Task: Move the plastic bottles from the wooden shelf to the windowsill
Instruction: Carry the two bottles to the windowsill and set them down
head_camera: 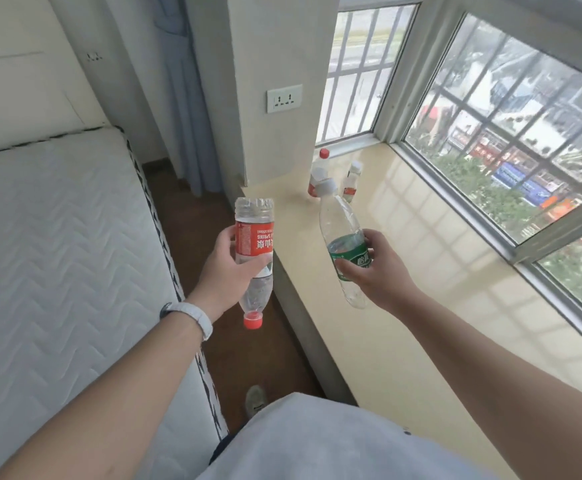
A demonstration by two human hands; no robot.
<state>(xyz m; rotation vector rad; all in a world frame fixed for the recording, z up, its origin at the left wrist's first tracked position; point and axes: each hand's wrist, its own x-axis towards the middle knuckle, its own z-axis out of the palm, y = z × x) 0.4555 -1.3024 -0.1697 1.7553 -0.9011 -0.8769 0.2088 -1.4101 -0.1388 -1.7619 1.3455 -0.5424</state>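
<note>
My left hand [225,268] grips a clear red-labelled bottle [254,237] upside down, its red cap pointing at the floor, just left of the windowsill's edge. My right hand [374,268] holds a green-labelled bottle [343,244] with a white cap, tilted, above the cream windowsill [421,258]. Two more plastic bottles stand at the sill's far end by the wall: one with a red cap [319,171] and a smaller one with a white cap [351,180]. The wooden shelf is out of view.
A bare white mattress [57,237] fills the left side. A narrow strip of brown floor [248,341] runs between it and the sill. A wall socket [284,98] sits on the pillar. Barred windows [507,133] line the sill's right side.
</note>
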